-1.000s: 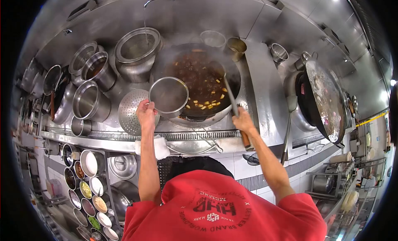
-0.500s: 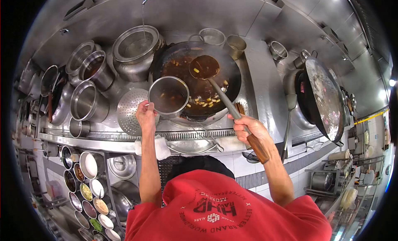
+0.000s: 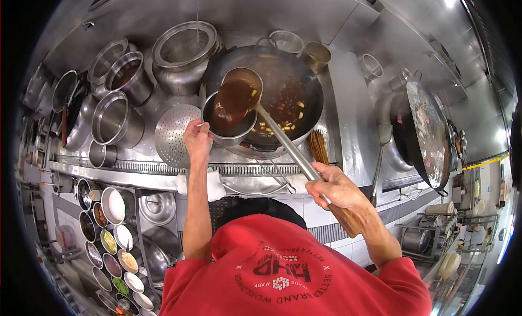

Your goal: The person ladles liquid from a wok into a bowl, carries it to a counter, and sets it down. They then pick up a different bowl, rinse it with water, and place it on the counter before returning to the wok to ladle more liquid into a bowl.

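My left hand (image 3: 197,136) is closed on the rim of a steel pot (image 3: 231,137), holding it over the near left side of a large wok (image 3: 312,106). With my right hand (image 3: 338,188) I grip the long handle of a ladle (image 3: 278,132), wooden at its end. The ladle's bowl is tipped above the pot, and brown sauce (image 3: 232,101) runs from it into the pot. More brown sauce with yellowish pieces (image 3: 285,120) lies in the wok. A perforated skimmer (image 3: 176,134) rests just left of my left hand.
Steel pots (image 3: 117,123) stand at the left, and a large pot (image 3: 187,55) sits under running water behind. A bamboo brush (image 3: 318,147) lies right of the wok. Farther right are a spatula (image 3: 384,136) and a second wok (image 3: 427,131). Several ingredient bowls (image 3: 114,207) stand at lower left.
The ladle's bowl has moved left from over the wok to over the pot and tipped, pouring sauce. My left hand still holds the pot at nearly the same place.
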The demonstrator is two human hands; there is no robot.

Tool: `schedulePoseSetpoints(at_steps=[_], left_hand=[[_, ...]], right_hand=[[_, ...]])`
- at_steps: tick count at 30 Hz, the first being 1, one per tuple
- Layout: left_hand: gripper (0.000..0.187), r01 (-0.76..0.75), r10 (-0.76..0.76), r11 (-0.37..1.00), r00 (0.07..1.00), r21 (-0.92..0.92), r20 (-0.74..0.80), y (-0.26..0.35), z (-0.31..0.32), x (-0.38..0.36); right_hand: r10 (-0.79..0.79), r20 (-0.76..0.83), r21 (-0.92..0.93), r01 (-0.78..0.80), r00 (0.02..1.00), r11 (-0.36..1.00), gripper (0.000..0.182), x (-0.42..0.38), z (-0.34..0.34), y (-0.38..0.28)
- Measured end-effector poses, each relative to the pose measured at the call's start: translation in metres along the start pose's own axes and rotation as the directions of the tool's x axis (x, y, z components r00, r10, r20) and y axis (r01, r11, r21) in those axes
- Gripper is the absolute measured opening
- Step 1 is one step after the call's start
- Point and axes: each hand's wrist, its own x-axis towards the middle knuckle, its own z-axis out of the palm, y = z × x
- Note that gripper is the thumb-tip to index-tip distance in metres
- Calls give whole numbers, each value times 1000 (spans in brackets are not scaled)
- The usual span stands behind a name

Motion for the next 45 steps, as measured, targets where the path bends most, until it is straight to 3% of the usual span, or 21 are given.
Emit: schedulePoseSetpoints(at_steps=[3, 4, 6, 8, 10, 11, 13, 15, 19, 20, 21, 22, 23, 24, 25, 26, 28, 30, 34, 37, 45], left_hand=[[15, 22, -22, 1000, 1000, -20, -7, 4, -1, -1], [15, 29, -29, 999, 1000, -22, 1, 0, -4, 0], [15, 35, -35, 999, 999, -23, 2, 0, -7, 0], [15, 28, -28, 1000, 1000, -14, -9, 8, -6, -4], [16, 24, -24, 1000, 1000, -2, -13, 2, -8, -3], [17, 26, -26, 1000, 1000, 10, -13, 2, -8, -3], [17, 22, -21, 1000, 1000, 20, -21, 9, -5, -6], [19, 29, -28, 999, 999, 34, -37, 21, -1, -11], [19, 37, -37, 999, 999, -2, -32, 14, -3, -11], [18, 42, -42, 999, 998, 4, -38, 18, -1, -13], [18, 47, -47, 999, 998, 11, -45, 18, -1, -13], [18, 47, -47, 999, 998, 13, -45, 18, -2, -12], [17, 35, -35, 999, 999, 0, -38, 18, -2, -12], [16, 25, -25, 1000, 999, -16, -31, 21, 0, -13], [16, 28, -28, 999, 999, -17, -30, 20, 0, -13], [16, 32, -33, 999, 999, -37, -31, 20, 0, -13], [16, 38, -40, 998, 999, -56, -30, 9, -6, -10], [15, 27, -28, 999, 999, -37, -33, 11, -5, -9], [14, 40, -41, 999, 998, -25, -47, 11, -4, -10], [14, 19, -20, 1000, 999, -24, -37, 17, -2, -11], [15, 45, -47, 998, 998, -51, -37, 3, -3, -4]], right_hand=[[-45, -64, -508, 6, 997, 862, 39, 0, -1, 4], [-43, -62, -507, 6, 997, 862, 39, -1, -3, 7], [-313, -59, -696, 185, 948, 694, 41, 0, -8, 11], [-275, -99, -667, 141, 956, 732, 43, -1, -11, -6], [-432, -76, -640, 289, 898, 712, 43, 17, -28, -6], [-344, -140, -670, 166, 928, 723, 44, 21, -33, -20], [-386, -220, -769, 84, 896, 633, 42, 54, -54, -23], [-595, -167, -849, 192, 786, 492, 38, 103, -75, -12], [-555, -286, -872, 27, 781, 488, 32, 161, -68, -4], [-583, -256, -857, 98, 771, 506, 35, 181, -74, 15], [-455, -261, -750, 118, 851, 650, 32, 176, -63, 18], [-196, -318, -477, 22, 928, 879, 24, 178, -60, 33], [-117, -208, -278, 56, 971, 959, 20, 184, -54, 45], [-27, -83, 103, 35, 996, 994, 21, 176, -50, 52], [18, -20, 271, -12, 1000, 962, 25, 168, -47, 54], [20, -21, 273, -14, 1000, 962, 25, 160, -45, 53], [55, 122, 587, -117, 991, 801, 27, 149, -44, 56], [34, 179, 610, -138, 983, 780, 30, 140, -45, 49], [83, 91, 612, -122, 992, 781, 33, 98, -37, 20], [5, 53, 455, -29, 999, 890, 34, 69, -33, 1], [-6, 38, 340, -8, 999, 940, 39, 10, -10, -14]])
